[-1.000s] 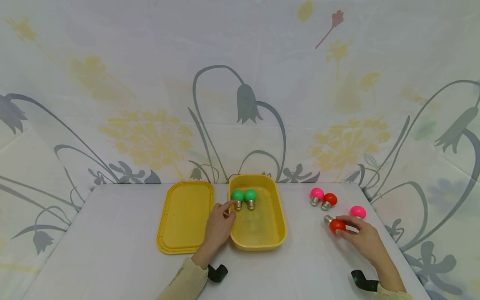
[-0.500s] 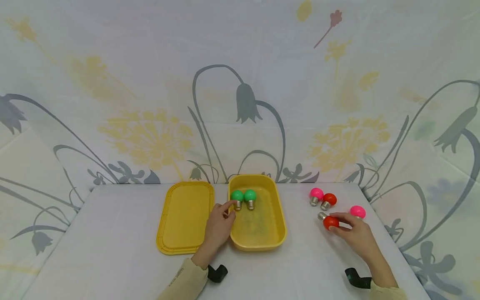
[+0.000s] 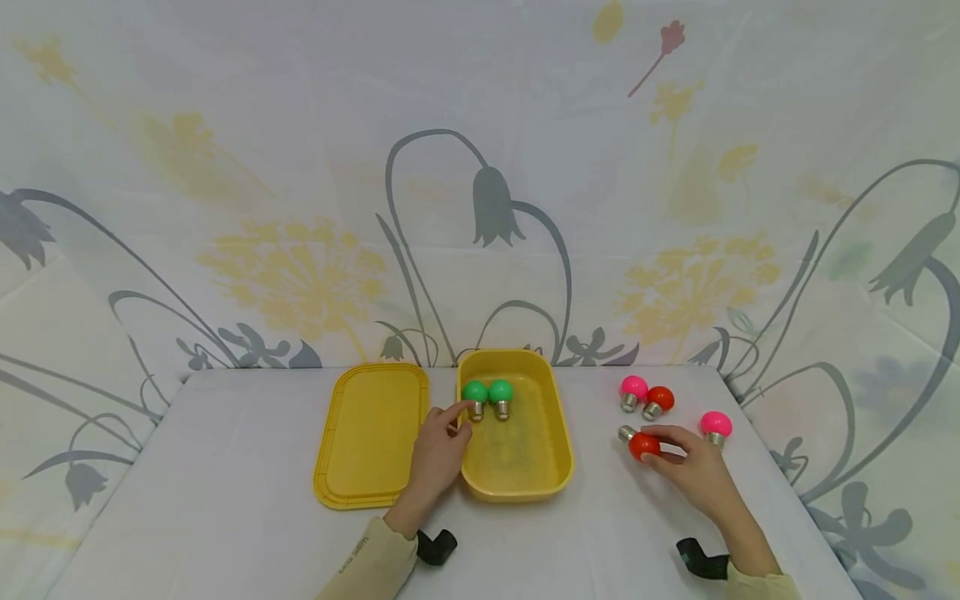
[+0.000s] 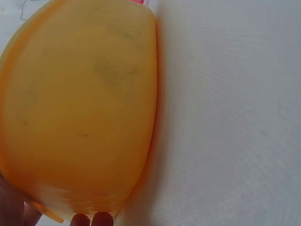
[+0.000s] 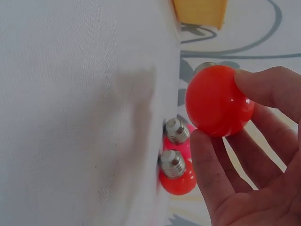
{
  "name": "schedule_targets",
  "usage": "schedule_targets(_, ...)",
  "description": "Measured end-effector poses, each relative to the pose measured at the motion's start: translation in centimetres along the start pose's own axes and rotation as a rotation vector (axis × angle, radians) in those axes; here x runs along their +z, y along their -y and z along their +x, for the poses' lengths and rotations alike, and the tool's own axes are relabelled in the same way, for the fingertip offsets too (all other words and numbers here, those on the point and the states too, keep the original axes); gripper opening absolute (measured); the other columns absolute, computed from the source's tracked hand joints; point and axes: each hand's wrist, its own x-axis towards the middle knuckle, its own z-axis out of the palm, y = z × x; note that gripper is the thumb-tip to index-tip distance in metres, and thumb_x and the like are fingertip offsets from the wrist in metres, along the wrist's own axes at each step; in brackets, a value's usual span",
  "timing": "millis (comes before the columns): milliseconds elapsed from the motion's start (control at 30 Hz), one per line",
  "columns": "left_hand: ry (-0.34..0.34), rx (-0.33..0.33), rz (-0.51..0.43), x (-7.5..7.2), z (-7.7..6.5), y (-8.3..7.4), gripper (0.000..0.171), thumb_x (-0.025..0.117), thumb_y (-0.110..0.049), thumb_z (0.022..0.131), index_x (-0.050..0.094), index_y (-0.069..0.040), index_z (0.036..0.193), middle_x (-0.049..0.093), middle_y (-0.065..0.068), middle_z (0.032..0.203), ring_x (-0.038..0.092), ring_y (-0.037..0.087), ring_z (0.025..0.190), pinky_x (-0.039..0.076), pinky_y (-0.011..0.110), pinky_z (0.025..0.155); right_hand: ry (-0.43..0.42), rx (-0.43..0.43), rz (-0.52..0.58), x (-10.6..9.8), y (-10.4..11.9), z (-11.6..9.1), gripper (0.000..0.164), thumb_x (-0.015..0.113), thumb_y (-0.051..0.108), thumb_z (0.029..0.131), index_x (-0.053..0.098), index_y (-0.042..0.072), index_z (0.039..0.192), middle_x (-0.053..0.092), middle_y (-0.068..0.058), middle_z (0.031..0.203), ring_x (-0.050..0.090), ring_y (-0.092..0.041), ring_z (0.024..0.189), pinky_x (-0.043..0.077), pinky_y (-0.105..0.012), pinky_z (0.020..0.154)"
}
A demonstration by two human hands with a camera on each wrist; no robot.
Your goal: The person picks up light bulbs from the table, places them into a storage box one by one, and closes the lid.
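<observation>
My right hand (image 3: 696, 471) pinches a red light bulb (image 3: 645, 447) by its round globe, its metal screw base pointing away to the left. In the right wrist view the thumb and fingertips press on the red globe, and a shadow lies on the tabletop beside it. My left hand (image 3: 441, 448) grips the left wall of a yellow plastic container (image 3: 564, 467), its index finger reaching over the rim. Inside, two green light bulbs (image 3: 500, 390) lie side by side at the back left. The left wrist view shows the container's outer wall (image 4: 84, 103) with fingertips (image 4: 101, 219) against it.
Behind the right hand lie a pink bulb (image 3: 633, 387) and another red bulb (image 3: 661, 398), close together. A second pink bulb (image 3: 716, 423) lies farther right. Left of the container lies a flat yellow lid (image 3: 372, 433). A flower-printed cloth (image 3: 480, 275) rises at the table's back edge.
My right hand has carried the red bulb to the left, toward the container, leaving the right-hand pink bulb more visible. The left hand has stayed on the container's wall.
</observation>
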Motion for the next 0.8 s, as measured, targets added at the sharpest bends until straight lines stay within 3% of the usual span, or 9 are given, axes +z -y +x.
schedule_targets(333,0.010,-0.010,0.000,0.0,0.1,0.0,0.032,0.060,-0.015,0.095,0.070,-0.017,0.125,0.048,0.002,0.087,0.048,0.016,0.072,0.039,0.028,0.058,0.014,0.006,0.014,0.6,1.0,-0.1,0.044,0.076,0.007,0.086,0.062,0.001,0.128,0.061,-0.021,0.125,0.057,-0.040,0.115,0.055,-0.038,0.084)
schedule_targets(800,0.015,-0.017,-0.001,0.0,0.0,0.0,0.032,0.060,-0.015,0.095,0.069,-0.017,0.126,0.047,0.003,0.088,0.048,0.016,0.073,0.039,0.028,0.059,-0.033,-0.118,0.028,1.1,2.1,0.2,0.043,0.078,0.003,0.084,0.064,0.001,0.125,0.064,-0.018,0.121,0.059,-0.039,0.113,0.055,-0.039,0.083)
